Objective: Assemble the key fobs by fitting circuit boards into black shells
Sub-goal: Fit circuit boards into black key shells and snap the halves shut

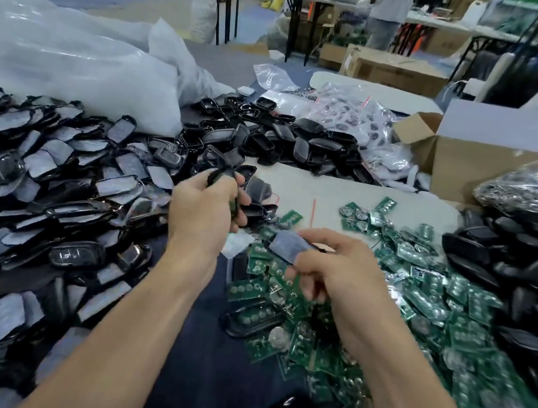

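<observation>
1. My left hand (206, 210) is curled round a black shell (221, 176) and holds it clear of the table (198, 374). Blur hides the shell's detail.
2. My right hand (341, 269) pinches a filmed shell (286, 246) between thumb and fingers, grey film facing up. It sits lower than the left hand and to its right. The two hands are apart.
3. The boards (429, 285), green, lie in a loose heap under my right hand and out to its right.
4. A loaded shell (244, 321) lies open at the heap's left edge with a board seated inside.
5. The filmed pile (40, 171), shells with grey film faces, covers the table to the left of my left arm.
6. The bare pile (290, 141) of black shells lies beyond both hands. A right pile (527, 274) borders the boards.
7. A box (466, 166), cardboard with one flap open, stands behind the right pile. White bags (73, 62) sit behind the filmed pile.
</observation>
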